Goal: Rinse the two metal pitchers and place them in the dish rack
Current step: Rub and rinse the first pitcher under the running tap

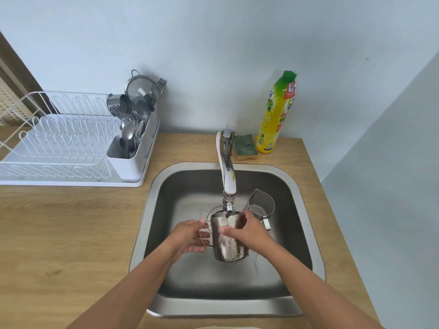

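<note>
Your left hand [190, 236] grips the handle, right hand [247, 230] wraps the wet steel pitcher [228, 243] under the chrome faucet [228, 176]. Slip risk: it'd hit the second steel pitcher [261, 205] behind.

The dish rack [54, 148] runs off the left edge. The right hand [247, 230] covers part of the held pitcher [229, 243]. The detergent bottle [276, 112] label is too blurred to read.
</note>
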The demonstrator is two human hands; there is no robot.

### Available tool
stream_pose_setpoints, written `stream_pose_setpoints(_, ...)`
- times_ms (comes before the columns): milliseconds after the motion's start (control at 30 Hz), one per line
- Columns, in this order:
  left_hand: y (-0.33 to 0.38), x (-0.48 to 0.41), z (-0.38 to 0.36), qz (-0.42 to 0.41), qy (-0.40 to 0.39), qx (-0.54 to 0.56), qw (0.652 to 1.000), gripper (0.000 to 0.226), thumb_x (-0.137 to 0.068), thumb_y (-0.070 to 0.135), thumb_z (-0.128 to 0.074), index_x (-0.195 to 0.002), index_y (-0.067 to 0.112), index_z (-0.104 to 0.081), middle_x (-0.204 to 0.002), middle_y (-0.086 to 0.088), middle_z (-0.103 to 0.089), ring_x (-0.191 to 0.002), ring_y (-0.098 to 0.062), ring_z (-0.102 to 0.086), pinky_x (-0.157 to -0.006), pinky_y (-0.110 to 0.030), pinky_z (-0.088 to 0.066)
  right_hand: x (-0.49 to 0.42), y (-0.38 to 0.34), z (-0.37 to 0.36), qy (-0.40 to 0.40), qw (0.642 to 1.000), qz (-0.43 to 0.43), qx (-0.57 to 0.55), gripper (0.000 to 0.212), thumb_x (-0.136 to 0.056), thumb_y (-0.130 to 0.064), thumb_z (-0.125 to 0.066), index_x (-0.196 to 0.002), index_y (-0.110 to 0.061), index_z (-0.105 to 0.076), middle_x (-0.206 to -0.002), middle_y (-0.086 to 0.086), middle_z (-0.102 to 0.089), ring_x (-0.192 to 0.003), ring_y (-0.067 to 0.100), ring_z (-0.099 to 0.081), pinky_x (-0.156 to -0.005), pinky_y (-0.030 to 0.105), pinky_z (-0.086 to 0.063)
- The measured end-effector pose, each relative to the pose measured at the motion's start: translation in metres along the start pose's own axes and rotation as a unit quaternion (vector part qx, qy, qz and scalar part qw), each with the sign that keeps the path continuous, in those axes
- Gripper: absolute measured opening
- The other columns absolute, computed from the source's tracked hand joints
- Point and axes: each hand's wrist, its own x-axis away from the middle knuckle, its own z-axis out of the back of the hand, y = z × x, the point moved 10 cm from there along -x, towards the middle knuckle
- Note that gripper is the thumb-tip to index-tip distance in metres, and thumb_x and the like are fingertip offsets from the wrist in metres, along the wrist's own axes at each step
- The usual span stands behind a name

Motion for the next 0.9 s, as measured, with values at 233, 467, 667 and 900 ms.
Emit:
stream_pose_setpoints(233,-0.004,0.004,-0.019,0.008,-0.069,-0.016,0.997,0.018,-0.098,0.021,-0.055,-0.108,0.007,-0.060,-0.102,-0.014,-0.070,-0.092,-0.035,-0.071,-0.070,-0.038,-0.062,0.013,-0.018,0.018,0.029,0.988,0.079,0.130,0.096,-0.055,-0.065,-0.079,-0.136,-0.038,-0.035,-0.125,-0.012,-0.057,-0.112,0.014,-0.059,-0.095,0.033,-0.050)
stream_pose_setpoints(467,0.019,0.008,-0.013,-0.085,-0.022,-0.020,0.996,0.004,-0.093,0.010,-0.063,-0.096,0.008,-0.063,-0.099,-0.011,-0.068,-0.094,-0.020,-0.068,-0.074,-0.031,-0.060,0.015,-0.026,0.022,0.049,0.984,0.132,0.111,0.093,-0.063,-0.037,-0.087,-0.137,-0.040,-0.030,-0.125,-0.009,-0.048,-0.123,0.014,-0.048,-0.101,0.032,-0.045)
stream_pose_setpoints(667,0.050,0.026,-0.004,-0.193,0.047,-0.073,0.977,0.006,-0.086,0.004,-0.069,-0.083,0.008,-0.066,-0.098,0.007,-0.072,-0.084,-0.014,-0.061,-0.078,-0.023,-0.050,0.004,-0.033,0.015,0.074,0.985,0.148,0.053,0.089,-0.069,-0.026,-0.085,-0.141,-0.032,-0.034,-0.137,-0.013,-0.046,-0.121,0.002,-0.043,-0.100,0.021,-0.040)
stream_pose_setpoints(900,0.069,0.043,0.017,-0.239,0.129,-0.248,0.930,0.005,-0.085,0.034,-0.068,-0.084,0.029,-0.069,-0.092,0.018,-0.074,-0.089,-0.006,-0.069,-0.087,-0.034,-0.054,-0.009,-0.021,-0.018,-0.016,0.994,0.096,-0.044,0.076,-0.065,-0.011,-0.087,-0.122,-0.038,-0.045,-0.112,-0.014,-0.063,-0.106,0.008,-0.063,-0.093,0.022,-0.051)
